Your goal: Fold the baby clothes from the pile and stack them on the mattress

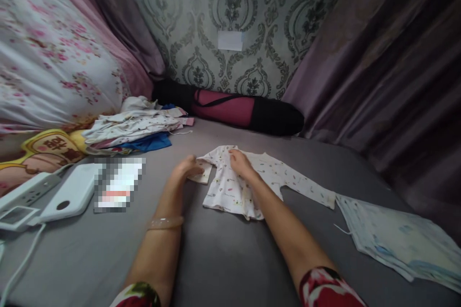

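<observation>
A small white long-sleeved shirt (pixel 268 168) with a scattered print lies on the grey sheet (pixel 223 254), its right-hand sleeve stretched out to the right. My left hand (pixel 187 167) is closed on the end of the left-hand sleeve, which bends downward beside the shirt's body. My right hand (pixel 240 163) rests on the upper middle of the shirt with its fingers bent against the fabric near the shoulder; its thumb and fingertips are close together on the cloth.
A pile of clothes (pixel 133 124) sits back left, near a power strip (pixel 30 189), a white device (pixel 72 192) and a blurred rectangle (pixel 120 184). Folded pale fabric (pixel 403 235) lies at right. A black-and-maroon bag (pixel 226 108) lies along the wall.
</observation>
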Available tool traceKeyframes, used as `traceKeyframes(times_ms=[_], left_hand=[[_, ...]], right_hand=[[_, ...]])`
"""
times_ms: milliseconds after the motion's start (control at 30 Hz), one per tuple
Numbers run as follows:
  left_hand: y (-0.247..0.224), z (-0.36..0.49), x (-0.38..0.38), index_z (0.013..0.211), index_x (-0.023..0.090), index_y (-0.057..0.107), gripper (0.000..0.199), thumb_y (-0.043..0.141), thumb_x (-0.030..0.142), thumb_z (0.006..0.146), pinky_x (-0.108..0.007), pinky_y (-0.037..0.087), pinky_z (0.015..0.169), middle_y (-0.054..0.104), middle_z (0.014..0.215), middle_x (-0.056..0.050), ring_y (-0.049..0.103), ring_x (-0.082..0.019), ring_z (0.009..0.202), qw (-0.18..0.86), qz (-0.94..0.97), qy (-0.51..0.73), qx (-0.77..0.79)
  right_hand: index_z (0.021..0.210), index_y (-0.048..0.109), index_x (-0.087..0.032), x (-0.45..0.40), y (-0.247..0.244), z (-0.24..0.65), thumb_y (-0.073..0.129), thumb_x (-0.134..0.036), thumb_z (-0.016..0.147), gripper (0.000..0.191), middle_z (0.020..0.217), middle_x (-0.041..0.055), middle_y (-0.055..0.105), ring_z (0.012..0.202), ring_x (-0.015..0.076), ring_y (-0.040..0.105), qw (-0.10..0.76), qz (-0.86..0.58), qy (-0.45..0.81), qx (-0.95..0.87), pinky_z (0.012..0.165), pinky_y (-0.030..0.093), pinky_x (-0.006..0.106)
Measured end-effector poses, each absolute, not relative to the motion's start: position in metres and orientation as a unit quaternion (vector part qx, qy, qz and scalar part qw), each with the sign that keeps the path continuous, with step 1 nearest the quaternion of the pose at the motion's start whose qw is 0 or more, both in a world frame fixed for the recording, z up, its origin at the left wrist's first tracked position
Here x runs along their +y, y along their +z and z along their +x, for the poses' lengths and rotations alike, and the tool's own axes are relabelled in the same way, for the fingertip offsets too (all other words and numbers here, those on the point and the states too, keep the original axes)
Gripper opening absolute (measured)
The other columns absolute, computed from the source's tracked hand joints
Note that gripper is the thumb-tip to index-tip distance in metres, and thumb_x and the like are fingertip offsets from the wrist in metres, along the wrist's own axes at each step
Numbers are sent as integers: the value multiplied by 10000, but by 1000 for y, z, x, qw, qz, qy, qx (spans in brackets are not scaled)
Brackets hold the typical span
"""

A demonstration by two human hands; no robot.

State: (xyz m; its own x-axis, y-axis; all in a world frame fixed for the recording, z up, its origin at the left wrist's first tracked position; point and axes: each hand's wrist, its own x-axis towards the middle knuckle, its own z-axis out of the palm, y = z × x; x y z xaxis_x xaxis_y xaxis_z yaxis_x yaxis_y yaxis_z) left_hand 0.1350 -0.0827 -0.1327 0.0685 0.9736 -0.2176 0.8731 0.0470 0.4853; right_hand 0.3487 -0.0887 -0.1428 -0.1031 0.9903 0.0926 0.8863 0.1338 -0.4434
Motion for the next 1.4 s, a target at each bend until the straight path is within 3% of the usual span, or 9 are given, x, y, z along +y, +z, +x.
traceKeyframes(times_ms=[100, 233, 367, 500, 633, 800, 933, 1067, 1400], left_hand=[[-121, 140, -86, 884, 219, 657, 213, 508, 158, 744, -411, 368, 898, 669, 923, -62, 579, -261, 983, 121, 716, 194, 659], [-116, 134, -85, 862, 230, 686, 277, 479, 88, 743, -457, 287, 954, 600, 1102, -101, 464, -301, 1134, -44, 649, 281, 705], [-134, 115, -81, 861, 197, 701, 253, 476, 112, 782, -496, 335, 914, 586, 1155, -169, 470, -367, 1145, 65, 595, 165, 784], [-146, 103, -76, 1109, 116, 615, 328, 411, 156, 856, -476, 390, 894, 606, 1154, -230, 533, -368, 1115, 83, 533, 177, 823], [-150, 105, -68, 1176, 65, 551, 437, 448, 376, 887, -477, 392, 926, 551, 1246, -279, 495, -399, 1188, 73, 513, 182, 836], [-158, 105, -57, 1060, 154, 596, 373, 504, 440, 840, -489, 374, 937, 628, 1175, -212, 541, -383, 1144, 121, 535, 164, 820], [-159, 100, -52, 947, 211, 591, 255, 442, 404, 871, -398, 419, 843, 673, 1064, -137, 590, -318, 1043, 131, 539, 207, 806], [-156, 97, -52, 954, 209, 577, 292, 328, 359, 927, -334, 421, 779, 670, 1002, -128, 605, -274, 979, 96, 539, 257, 796], [-164, 93, -52, 1073, 140, 605, 394, 397, 430, 906, -532, 335, 957, 642, 1127, -209, 561, -383, 1112, 98, 502, 208, 834]], right_hand=[[1350, 489, -82, -75, -155, 319, 304, -155, 938, 458, 1394, 113, 521, 1302, 146, 437, 212, -644, 135, -722, 1085, 278, 223], [1438, 378, -89, -78, -168, 311, 254, -281, 985, 508, 1504, 130, 388, 1407, 195, 290, 183, -679, 127, -700, 1138, 191, 326], [1484, 292, -55, -88, -174, 310, 248, -396, 989, 603, 1569, 145, 246, 1461, 244, 128, 148, -668, 102, -722, 1164, 58, 399], [1488, 291, -59, -90, -174, 306, 254, -399, 983, 611, 1565, 154, 254, 1457, 268, 130, 142, -673, 86, -721, 1160, 39, 419], [1506, 271, -106, -87, -173, 306, 255, -404, 981, 604, 1571, 142, 245, 1453, 281, 138, 132, -673, 92, -722, 1156, 43, 439], [1518, 231, -96, -80, -167, 305, 251, -412, 972, 632, 1588, 146, 182, 1459, 302, 102, 80, -684, 131, -713, 1155, 48, 459], [1519, 246, -134, -74, -164, 299, 256, -425, 968, 622, 1590, 138, 179, 1451, 312, 121, 67, -701, 135, -697, 1144, 71, 493], [1506, 286, -168, -74, -167, 293, 243, -455, 970, 610, 1583, 137, 203, 1444, 332, 123, 95, -719, 118, -679, 1126, 49, 552], [1486, 322, -198, -80, -175, 290, 259, -457, 961, 589, 1583, 115, 218, 1449, 321, 111, 138, -719, 95, -675, 1122, 21, 580]])
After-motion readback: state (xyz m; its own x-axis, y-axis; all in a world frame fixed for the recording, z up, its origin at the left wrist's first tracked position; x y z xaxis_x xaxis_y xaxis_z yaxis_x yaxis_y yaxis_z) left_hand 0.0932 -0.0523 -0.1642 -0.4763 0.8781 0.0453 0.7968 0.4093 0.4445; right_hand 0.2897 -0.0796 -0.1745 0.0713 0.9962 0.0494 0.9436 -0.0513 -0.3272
